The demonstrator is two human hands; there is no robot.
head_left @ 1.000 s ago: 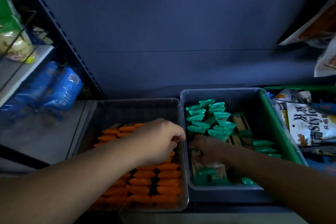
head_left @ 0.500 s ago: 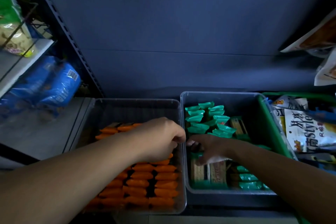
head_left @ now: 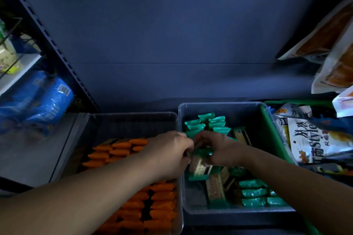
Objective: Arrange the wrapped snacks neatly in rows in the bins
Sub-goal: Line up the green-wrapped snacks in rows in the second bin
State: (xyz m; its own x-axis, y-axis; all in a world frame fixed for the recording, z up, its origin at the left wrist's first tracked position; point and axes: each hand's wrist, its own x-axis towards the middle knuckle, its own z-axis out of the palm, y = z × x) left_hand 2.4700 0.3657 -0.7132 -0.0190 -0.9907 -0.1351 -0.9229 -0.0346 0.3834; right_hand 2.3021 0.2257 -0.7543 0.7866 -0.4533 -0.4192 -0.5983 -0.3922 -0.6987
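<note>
A green-wrapped snack (head_left: 198, 166) is pinched between the left hand (head_left: 170, 150) and the right hand (head_left: 215, 148), over the right clear bin (head_left: 219, 106). More green snacks (head_left: 254, 192) are seen below the right hand. Orange snacks (head_left: 152, 206) are laid in rows in the left clear bin (head_left: 133, 115), under the left forearm.

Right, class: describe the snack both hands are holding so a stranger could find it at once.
Start at the right bin, the clear one with green snacks. Where the left hand and right hand meet over its left side, they grip one bar. Unlike its neighbours lying loose, it is lifted and tilted.
</note>
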